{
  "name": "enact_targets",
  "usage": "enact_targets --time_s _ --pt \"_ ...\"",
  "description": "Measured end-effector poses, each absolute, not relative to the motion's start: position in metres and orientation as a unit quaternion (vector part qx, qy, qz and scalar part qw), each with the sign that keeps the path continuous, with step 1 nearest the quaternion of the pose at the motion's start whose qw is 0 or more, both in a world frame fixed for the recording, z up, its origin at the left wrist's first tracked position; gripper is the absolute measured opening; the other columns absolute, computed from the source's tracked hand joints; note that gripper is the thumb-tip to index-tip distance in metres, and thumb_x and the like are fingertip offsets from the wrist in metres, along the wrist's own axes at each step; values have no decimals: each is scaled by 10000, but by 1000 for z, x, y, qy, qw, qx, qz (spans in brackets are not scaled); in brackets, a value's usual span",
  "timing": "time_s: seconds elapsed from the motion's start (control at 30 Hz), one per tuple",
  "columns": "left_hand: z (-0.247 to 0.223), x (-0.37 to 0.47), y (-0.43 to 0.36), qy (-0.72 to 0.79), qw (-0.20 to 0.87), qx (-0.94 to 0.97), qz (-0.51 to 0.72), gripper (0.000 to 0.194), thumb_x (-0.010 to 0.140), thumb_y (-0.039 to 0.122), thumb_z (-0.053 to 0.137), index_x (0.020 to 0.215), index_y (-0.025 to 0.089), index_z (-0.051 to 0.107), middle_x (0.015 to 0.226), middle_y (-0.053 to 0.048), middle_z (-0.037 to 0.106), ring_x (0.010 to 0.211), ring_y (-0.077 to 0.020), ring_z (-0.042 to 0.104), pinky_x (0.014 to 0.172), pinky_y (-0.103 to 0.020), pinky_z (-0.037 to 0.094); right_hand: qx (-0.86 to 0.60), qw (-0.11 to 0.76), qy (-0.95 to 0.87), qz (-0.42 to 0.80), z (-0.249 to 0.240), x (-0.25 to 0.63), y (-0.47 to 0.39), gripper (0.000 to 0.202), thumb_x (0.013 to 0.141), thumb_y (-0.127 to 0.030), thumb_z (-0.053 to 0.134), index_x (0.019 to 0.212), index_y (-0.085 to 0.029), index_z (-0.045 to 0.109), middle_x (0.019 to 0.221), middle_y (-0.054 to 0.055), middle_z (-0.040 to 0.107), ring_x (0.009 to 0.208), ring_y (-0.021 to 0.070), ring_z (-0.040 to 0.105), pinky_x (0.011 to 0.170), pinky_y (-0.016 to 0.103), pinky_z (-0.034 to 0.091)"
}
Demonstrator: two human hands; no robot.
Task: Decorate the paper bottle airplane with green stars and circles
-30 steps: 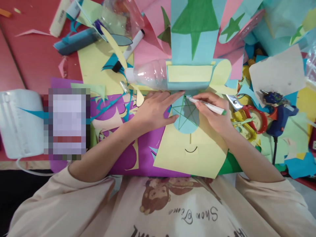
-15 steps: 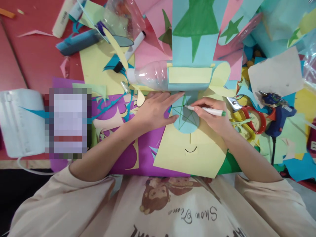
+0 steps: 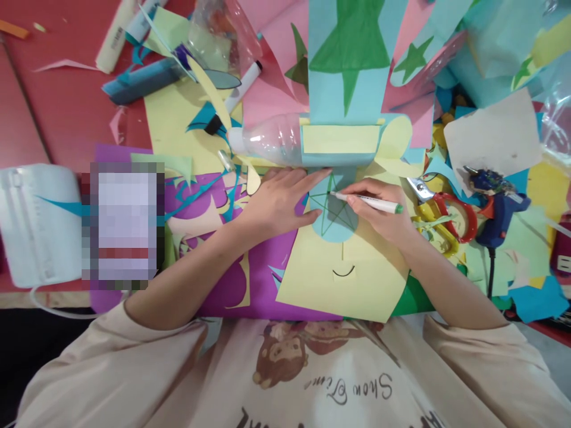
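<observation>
A light blue paper piece (image 3: 337, 230) with a rounded lower end bears a green outlined star. My right hand (image 3: 379, 208) grips a white marker (image 3: 378, 204) with a green end, its tip on the upper part of the star. Spread flat at the paper's left edge, my left hand (image 3: 281, 199) holds nothing. Under the blue paper lies a pale yellow sheet (image 3: 343, 297) with a drawn smile. Just above my hands, a clear plastic bottle (image 3: 276, 138) lies on its side, wrapped in blue and yellow paper.
Red-handled scissors (image 3: 459, 217) and a blue glue gun (image 3: 497, 220) lie at the right among paper scraps. A blurred-out phone-like object (image 3: 127, 220) and a white case (image 3: 40, 226) are at the left. Blue paper with a green star (image 3: 350, 41) stands beyond the bottle.
The marker tip has moved very slightly along the upper part of the star, where the green looks thicker. The whole view has shifted a little. My left hand stays flat.
</observation>
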State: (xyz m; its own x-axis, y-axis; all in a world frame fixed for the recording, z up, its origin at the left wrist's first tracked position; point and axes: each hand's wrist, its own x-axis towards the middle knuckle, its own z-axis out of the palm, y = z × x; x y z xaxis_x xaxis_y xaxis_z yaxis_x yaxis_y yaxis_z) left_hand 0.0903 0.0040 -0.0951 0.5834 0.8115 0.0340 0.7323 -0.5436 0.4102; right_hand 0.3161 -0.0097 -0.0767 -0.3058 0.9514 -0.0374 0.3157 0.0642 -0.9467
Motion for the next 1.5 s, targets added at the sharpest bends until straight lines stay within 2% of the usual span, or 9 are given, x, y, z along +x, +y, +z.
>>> enact_targets --time_s 0.27,0.5,0.73,1.0,1.27,1.5 --pt "-92 91 4 441 191 870 109 617 853 358 556 1432 178 439 984 -85 621 968 -276 583 886 -411 443 -510 364 -609 487 -71 322 -11 161 865 -342 631 898 -205 711 813 19 711 732 138 652 635 266 511" --pt "-91 90 4 439 196 870 106 613 855 356 544 1429 167 443 982 -94 620 978 -280 582 877 -407 440 -492 295 -670 472 -54 332 2 86 844 -293 678 898 -236 714 856 20 710 770 148 650 668 282 533" --pt "-91 90 4 435 195 873 106 621 858 373 530 1436 170 431 935 -78 609 953 -271 572 866 -399 443 -480 336 -632 507 -68 333 6 140 861 -336 651 957 -255 713 917 32 730 846 180 678 747 341 576" --pt "-91 89 4 439 203 869 105 619 868 396 522 1438 176 427 955 -81 606 966 -277 565 889 -413 437 -484 302 -658 492 -63 332 5 142 883 -310 613 952 -218 696 856 27 712 781 161 659 693 296 546" --pt "-92 89 3 437 186 873 109 616 858 374 541 1431 175 437 968 -80 624 964 -265 580 895 -396 439 -474 295 -663 499 -64 332 4 168 888 -306 604 977 -192 689 893 27 709 828 157 659 687 266 514" --pt "-92 89 3 445 193 869 99 597 857 377 534 1415 183 454 999 -80 636 973 -263 583 889 -391 434 -476 260 -683 489 -66 335 3 206 880 -345 614 973 -193 718 862 20 713 781 150 641 651 258 485"
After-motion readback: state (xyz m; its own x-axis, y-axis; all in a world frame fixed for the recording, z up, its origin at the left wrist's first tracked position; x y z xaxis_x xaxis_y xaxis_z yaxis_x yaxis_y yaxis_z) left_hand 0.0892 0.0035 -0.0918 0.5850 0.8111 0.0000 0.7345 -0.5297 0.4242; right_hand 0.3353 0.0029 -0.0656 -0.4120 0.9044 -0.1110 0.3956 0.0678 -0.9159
